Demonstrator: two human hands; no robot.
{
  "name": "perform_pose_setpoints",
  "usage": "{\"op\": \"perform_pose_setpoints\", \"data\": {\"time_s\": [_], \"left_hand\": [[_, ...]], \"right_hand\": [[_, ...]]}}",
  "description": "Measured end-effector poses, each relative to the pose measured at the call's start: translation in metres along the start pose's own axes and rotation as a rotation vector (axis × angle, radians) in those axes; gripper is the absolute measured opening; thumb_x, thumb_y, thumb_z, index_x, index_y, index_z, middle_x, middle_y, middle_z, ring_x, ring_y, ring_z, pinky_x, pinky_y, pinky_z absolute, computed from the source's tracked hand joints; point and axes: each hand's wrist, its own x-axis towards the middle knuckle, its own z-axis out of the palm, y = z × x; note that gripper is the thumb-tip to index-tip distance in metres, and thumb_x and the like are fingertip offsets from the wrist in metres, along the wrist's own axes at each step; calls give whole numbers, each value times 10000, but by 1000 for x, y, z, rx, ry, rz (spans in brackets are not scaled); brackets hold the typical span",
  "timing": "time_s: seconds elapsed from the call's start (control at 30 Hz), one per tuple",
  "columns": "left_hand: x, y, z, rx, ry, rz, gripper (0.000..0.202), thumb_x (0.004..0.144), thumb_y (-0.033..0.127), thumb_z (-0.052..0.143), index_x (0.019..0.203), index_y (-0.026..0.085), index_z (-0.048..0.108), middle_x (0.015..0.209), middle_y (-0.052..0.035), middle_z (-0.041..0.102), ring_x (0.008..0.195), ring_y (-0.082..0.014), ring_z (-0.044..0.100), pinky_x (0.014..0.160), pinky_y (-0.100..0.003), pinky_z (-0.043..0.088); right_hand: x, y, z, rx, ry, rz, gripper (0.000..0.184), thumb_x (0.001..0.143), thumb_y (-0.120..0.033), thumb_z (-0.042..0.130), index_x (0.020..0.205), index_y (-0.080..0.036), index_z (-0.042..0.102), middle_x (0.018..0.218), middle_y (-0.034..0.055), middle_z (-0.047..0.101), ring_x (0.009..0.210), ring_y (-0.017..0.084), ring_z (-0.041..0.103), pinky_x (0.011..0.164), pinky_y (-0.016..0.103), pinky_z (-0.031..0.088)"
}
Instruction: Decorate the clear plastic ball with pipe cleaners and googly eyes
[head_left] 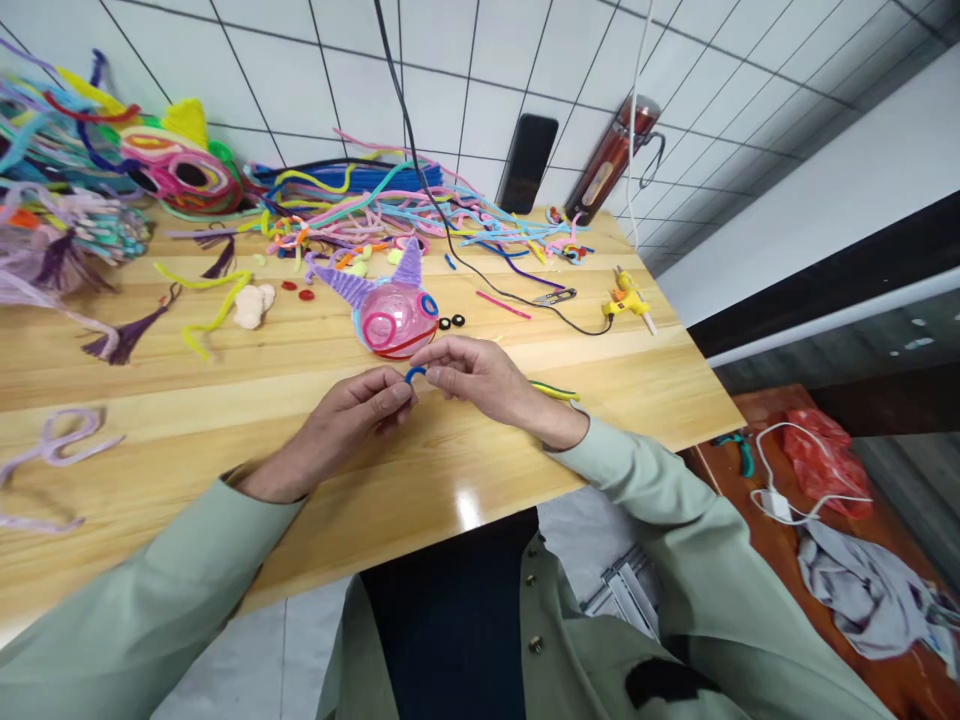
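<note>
Blue strip [415, 372]: a short fuzzy piece, bowed into a small arch between the fingertips, above the table [517, 470] and just in front of the pink ball [400, 318].
Left hand [351, 412]: pinched narrow on the strip's left end, thumb on top.
Right hand [487, 380]: thumb and forefinger drawn close at the strip's other end; how firmly they grip, I cannot tell.
Bending: this looks like the step in hand, a curve being shaped by both hands; the arch seems not yet closed.
Closing the curve: a further bend would call for light, even pinches, the ends brought together without kinking the middle.
Pink ball: rests on the table with two purple horns [409, 265], a pink ring and a blue ring on its front.
Black beads [451, 323]: a pair just right of the ball.
Snips [555, 297]: farther right, within reach should trimming be needed.
Glue gun [628, 300]: near the table's right edge, unheld.
</note>
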Motion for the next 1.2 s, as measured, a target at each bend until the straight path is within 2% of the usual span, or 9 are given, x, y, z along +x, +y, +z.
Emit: {"op": "perform_pose_setpoints", "data": {"time_s": [0.17, 0.33, 0.53, 0.7, 0.9, 1.07, 1.13, 1.2], "left_hand": [[-1, -3, -3, 129, 26, 46, 550, 933, 698, 904, 834, 185, 731, 760, -6, 662, 652, -115, 522, 603, -227, 441], [-4, -3, -2, 341, 120, 83, 340, 955, 543, 870, 992, 207, 835, 863, -33, 791, 727, -154, 639, 682, -255, 515], [-10, -8, -2, 454, 207, 100, 388, 1024, 587, 786, 1153, 231, 871, 919, -48, 866, 747, -191, 738, 681, -273, 558], [-11, -9, -3, 570, 192, 157, 363, 1050, 557, 722, 1155, 239, 862, 935, -46, 888, 859, -233, 833, 819, -313, 647], [-9, -8, -2, 651, 171, 178, 406, 1050, 541, 696, 1248, 215, 835, 947, -57, 903, 856, -238, 864, 817, -312, 667], [-8, -9, 0, 686, 224, 201, 425, 1029, 565, 690, 1187, 201, 842, 902, -67, 889, 812, -228, 845, 791, -311, 638], [-5, -10, 2, 653, 246, 187, 463, 1011, 586, 699, 1208, 187, 826, 854, -62, 868, 767, -220, 819, 737, -300, 614], [-3, -11, 5, 624, 257, 174, 494, 998, 598, 704, 1227, 175, 816, 802, -50, 838, 716, -208, 783, 690, -288, 589]], "right_hand": [[0, 10, 2, -5, 23, 17, 231, 967, -409, 814, 1100, -220, 819, 936, -7, 772, 807, 135, 652, 716, 271, 520], [-4, 14, 5, 2, 47, 37, 227, 950, -425, 827, 1040, -217, 816, 930, -7, 768, 835, 145, 646, 775, 291, 503], [-11, 13, 5, -19, 40, 76, 254, 958, -368, 783, 1164, -220, 790, 872, -46, 698, 785, 131, 602, 759, 289, 476], [-12, 13, 4, -69, 61, 84, 230, 943, -302, 742, 1161, -230, 751, 889, -49, 695, 793, 133, 619, 755, 283, 485], [-11, 21, 4, -315, 77, -68, 188, 965, -234, 667, 1130, -221, 755, 874, -39, 698, 779, 138, 636, 769, 284, 496], [-7, 33, 5, -658, 78, -260, 227, 1017, -167, 607, 1164, -218, 773, 1004, 40, 788, 914, 189, 705, 825, 309, 529], [-6, 31, -1, -789, 81, -326, 261, 1070, -180, 561, 1182, -219, 793, 1063, 78, 811, 974, 214, 731, 832, 327, 538], [-9, 22, -17, -863, 163, -353, 313, 1116, -207, 511, 1196, -221, 814, 1115, 104, 829, 1017, 233, 753, 869, 348, 561]]}}
